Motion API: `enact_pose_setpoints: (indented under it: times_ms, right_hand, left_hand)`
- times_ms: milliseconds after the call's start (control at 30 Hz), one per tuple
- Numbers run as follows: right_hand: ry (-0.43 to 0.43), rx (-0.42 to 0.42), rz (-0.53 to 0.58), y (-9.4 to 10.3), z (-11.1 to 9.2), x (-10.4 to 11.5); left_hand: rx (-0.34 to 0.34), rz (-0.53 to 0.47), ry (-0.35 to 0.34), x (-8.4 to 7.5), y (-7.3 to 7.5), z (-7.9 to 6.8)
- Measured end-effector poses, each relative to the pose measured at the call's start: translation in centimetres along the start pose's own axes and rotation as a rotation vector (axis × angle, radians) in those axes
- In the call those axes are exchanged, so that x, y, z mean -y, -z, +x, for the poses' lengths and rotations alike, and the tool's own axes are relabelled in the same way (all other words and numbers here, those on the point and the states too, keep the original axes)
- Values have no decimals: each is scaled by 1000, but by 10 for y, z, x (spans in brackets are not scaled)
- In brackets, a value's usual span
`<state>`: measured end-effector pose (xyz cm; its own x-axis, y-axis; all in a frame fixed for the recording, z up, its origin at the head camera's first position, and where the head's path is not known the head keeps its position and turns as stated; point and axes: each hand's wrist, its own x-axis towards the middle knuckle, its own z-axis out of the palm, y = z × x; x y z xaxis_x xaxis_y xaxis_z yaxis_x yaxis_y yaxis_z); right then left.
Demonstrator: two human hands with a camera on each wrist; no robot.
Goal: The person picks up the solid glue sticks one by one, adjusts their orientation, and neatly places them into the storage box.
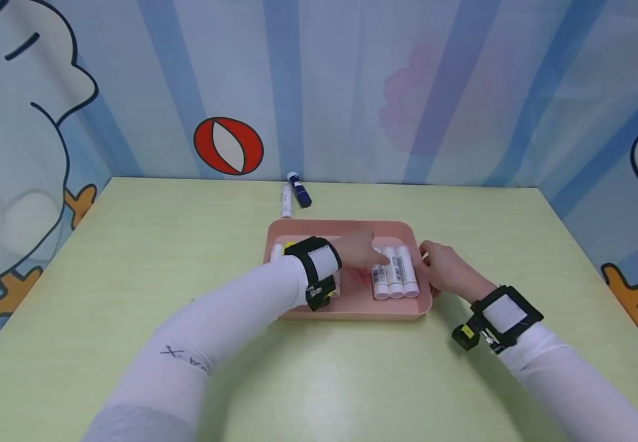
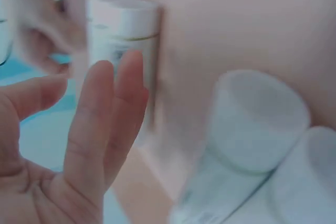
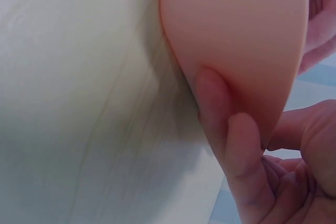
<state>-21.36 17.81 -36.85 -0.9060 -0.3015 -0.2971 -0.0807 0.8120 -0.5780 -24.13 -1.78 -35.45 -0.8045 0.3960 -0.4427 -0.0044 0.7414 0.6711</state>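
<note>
A pink tray (image 1: 352, 312) rests on the table, with a row of three white capped tubes (image 1: 394, 279) near its right end. My left hand (image 1: 354, 248) reaches over the tray, its fingertips beside these tubes. In the left wrist view its fingers are extended, overlapping a white tube (image 2: 123, 17), with the thumb spread away and nothing gripped. At the tray's right side, my right hand (image 1: 448, 267) grips the wall; the right wrist view shows the fingers (image 3: 244, 150) pressed on the outside and the thumb at the rim.
More white tubes (image 1: 276, 252) and a yellow item (image 1: 288, 244) lie at the tray's left end, partly hidden by the left wrist. Behind the tray lie a white tube (image 1: 286, 201) and a navy tube (image 1: 299, 189) with a white end. A printed backdrop (image 1: 341, 92) stands along the table's far edge.
</note>
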Motion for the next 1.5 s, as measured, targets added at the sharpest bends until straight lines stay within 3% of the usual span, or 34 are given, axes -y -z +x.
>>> enact_pose_setpoints:
  times_ms: [233,400,467,567,667,733,867,1067,1200,1367,1500]
  right_hand:
    - [-4,3,2,-1,1,2]
    - [-11,1,-1,-1,1,3]
    - [-16,-1,-3,-1,0,3]
    - [-18,-3,-9,-1,0,3]
    - [-13,-3,-13,-1,0,1]
    - [-10,-5,-14,-1,0,0]
    - [-14,-13,-5,0,-3,-3]
    - [2,-21,1,2,-8,-4]
    - [-3,-19,-2,3,-10,-4]
    - [-28,-14,-1,3,-12,-3]
    - [-39,-7,-2,2,-12,-2]
  left_hand:
    - [23,-141,-19,0,35,-21]
    - [-2,-74,-35,10,67,-26]
    - [-69,-10,-35,19,77,-21]
    - [-230,120,-24,33,89,-12]
    - [-387,266,25,49,99,-1]
    - [-453,325,63,57,103,4]
    - [-510,369,131,64,107,8]
    - [-552,318,212,52,100,-9]
    - [-563,308,252,52,97,-11]
    - [-551,251,293,65,98,-3]
    - [-553,253,318,82,100,11]
